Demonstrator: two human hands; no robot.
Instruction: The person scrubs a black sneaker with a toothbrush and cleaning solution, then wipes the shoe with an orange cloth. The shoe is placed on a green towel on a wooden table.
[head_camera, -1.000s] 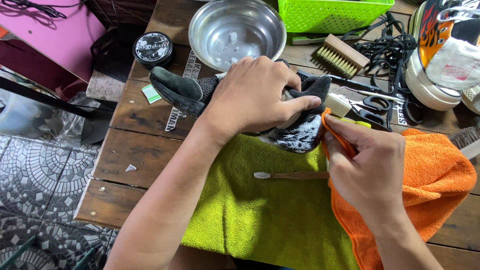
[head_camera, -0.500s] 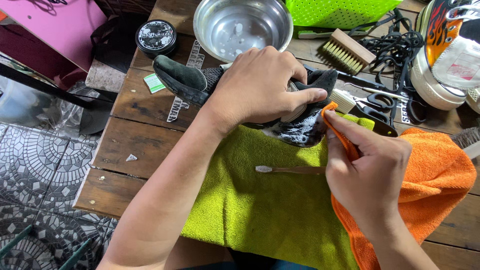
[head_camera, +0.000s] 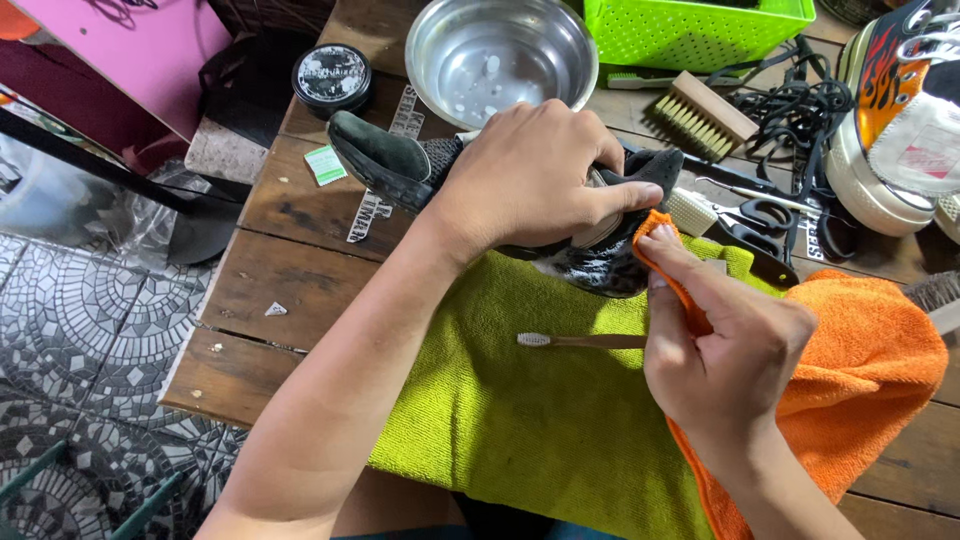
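My left hand (head_camera: 530, 175) grips a dark shoe (head_camera: 390, 160) lying on its side, its toe pointing left and soap foam on its lower side. My right hand (head_camera: 720, 345) pinches a corner of an orange cloth (head_camera: 860, 350) and presses it against the shoe's heel end. A toothbrush (head_camera: 570, 341) lies on the lime green towel (head_camera: 540, 400) beneath, its handle running under my right hand.
A steel bowl (head_camera: 500, 50) with a little water, a round black tin (head_camera: 332, 76), a green plastic basket (head_camera: 700, 30), a wooden brush (head_camera: 700, 112), scissors (head_camera: 760, 215), black laces and a flame-patterned sneaker (head_camera: 900, 110) sit on the wooden table (head_camera: 280, 290). Tiled floor lies to the left.
The view has shifted slightly. My right hand with the orange cloth has moved up onto the shoe's heel end; my left hand keeps its grip.
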